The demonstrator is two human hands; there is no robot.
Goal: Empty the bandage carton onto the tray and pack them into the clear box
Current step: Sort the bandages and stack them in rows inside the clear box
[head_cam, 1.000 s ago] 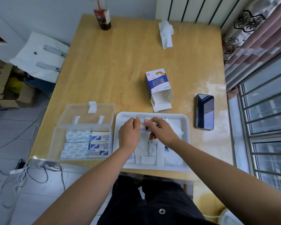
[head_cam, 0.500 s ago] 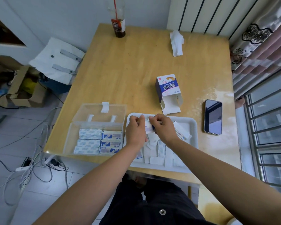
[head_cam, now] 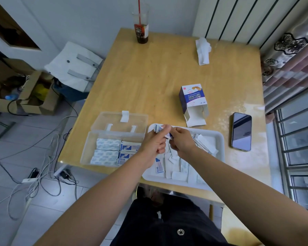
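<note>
The white tray [head_cam: 219,139] sits at the table's near edge with several loose wrapped bandages [head_cam: 176,167] lying in it. Above its far left corner both hands meet: my left hand [head_cam: 154,143] and my right hand [head_cam: 182,142] pinch a small stack of bandages [head_cam: 159,129] between thumbs and fingers. The clear box [head_cam: 89,151] stands open to the left of the tray, lid back, with rows of bandages [head_cam: 114,151] packed inside. The blue-and-white bandage carton [head_cam: 192,100] lies on its side beyond the tray, its open flaps facing the tray.
A phone [head_cam: 241,131] lies right of the tray. A drink cup with a straw [head_cam: 142,31] and a crumpled tissue [head_cam: 203,50] are at the table's far end. Cables and a cardboard box are on the floor to the left. A barred window runs along the right.
Both hands have lifted slightly and shifted toward the tray's far left corner with the small stack of bandages. The camera view has tilted up.
</note>
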